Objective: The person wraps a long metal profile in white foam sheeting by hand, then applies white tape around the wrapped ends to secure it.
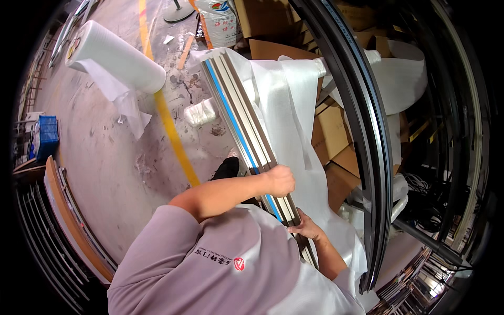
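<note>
A long bundle of metal profiles [226, 100], brown and cream with a bright blue strip, slants from the upper middle down to my body. My left hand [281, 181] is closed in a fist over the bundle's right edge; what its curled fingers hold is hidden. Lower down, my right hand [307, 228] grips the profiles from the right, thumb on top and fingers out of sight beneath. White foam sheet [286, 100] spreads under the bundle and along its right side.
Dark curved-looking frame bars [362, 131] stand close on my right, with cardboard [333, 126] behind. On the floor to the left lie a large white foam roll [115, 55] and a small wrapped roll [200, 112]. A blue crate [47, 136] and a panel rack [68, 215] line the far left.
</note>
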